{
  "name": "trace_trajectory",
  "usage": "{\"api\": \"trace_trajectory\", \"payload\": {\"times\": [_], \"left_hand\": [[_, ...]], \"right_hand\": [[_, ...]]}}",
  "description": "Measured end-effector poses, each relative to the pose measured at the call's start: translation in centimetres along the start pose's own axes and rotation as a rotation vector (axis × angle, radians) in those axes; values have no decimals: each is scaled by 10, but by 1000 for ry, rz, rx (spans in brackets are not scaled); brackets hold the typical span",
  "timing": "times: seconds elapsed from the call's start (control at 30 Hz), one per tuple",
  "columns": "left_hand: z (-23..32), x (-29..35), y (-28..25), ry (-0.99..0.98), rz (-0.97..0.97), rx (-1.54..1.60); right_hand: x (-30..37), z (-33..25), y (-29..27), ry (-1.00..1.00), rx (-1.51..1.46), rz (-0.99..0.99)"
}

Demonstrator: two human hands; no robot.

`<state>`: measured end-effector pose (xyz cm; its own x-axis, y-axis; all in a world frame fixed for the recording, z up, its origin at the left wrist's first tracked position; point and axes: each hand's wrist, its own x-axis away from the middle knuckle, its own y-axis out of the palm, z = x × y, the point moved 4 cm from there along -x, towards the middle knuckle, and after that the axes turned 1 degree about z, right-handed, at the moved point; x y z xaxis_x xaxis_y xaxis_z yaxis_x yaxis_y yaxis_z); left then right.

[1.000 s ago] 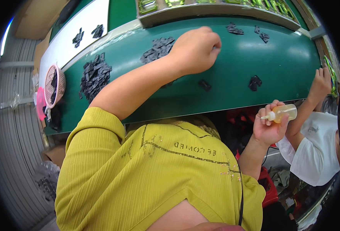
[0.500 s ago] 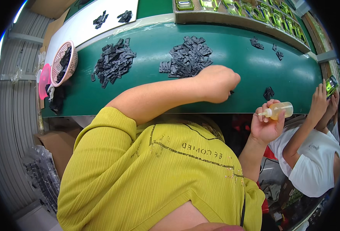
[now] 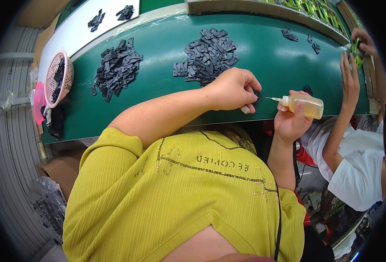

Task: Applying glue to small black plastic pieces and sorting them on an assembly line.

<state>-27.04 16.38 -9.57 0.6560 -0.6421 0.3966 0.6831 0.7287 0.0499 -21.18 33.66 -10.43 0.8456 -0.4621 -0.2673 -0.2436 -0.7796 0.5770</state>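
Observation:
My left hand [image 3: 231, 88] pinches a small black plastic piece [image 3: 257, 94] between thumb and fingertips, just above the green table's near side. In my right hand [image 3: 291, 125] lies a clear squeeze bottle [image 3: 308, 106] of yellowish liquid, with my fingers wrapped round it. The bottle is tipped nearly level. Its thin needle tip [image 3: 271, 98] points left at the black piece, with a small gap between them. Beyond my left hand spreads a heap of similar black pieces [image 3: 211, 53]. A few dark pieces [image 3: 308, 90] show partly behind the bottle.
Another black heap [image 3: 118, 67] lies to the left, beside a pink basket [image 3: 70, 81] holding dark things. Small piles rest on a white board [image 3: 77, 37]. A tray [image 3: 263, 9] of green items runs along the back. At right, a co-worker's hands [image 3: 350, 83] handle a green item [image 3: 357, 52].
My right hand has brought the bottle nearer to my left hand, needle toward it. My left hand has turned, so the black piece shows more. The co-worker's hands have moved up and left.

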Motion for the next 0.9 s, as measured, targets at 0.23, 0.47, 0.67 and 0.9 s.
{"api": "trace_trajectory", "payload": {"times": [0.23,0.47,0.67,0.9], "left_hand": [[0,-2,-1,-47,-18,44],[-1,-6,4,-42,-37,48],[-3,-3,1,-53,-24,14],[-5,-4,3,-66,-3,36]], "right_hand": [[4,1,5,-71,153,-39],[8,-4,0,-42,115,-4],[18,-1,0,-52,41,-43],[18,-3,-9,-10,-27,-18]]}}
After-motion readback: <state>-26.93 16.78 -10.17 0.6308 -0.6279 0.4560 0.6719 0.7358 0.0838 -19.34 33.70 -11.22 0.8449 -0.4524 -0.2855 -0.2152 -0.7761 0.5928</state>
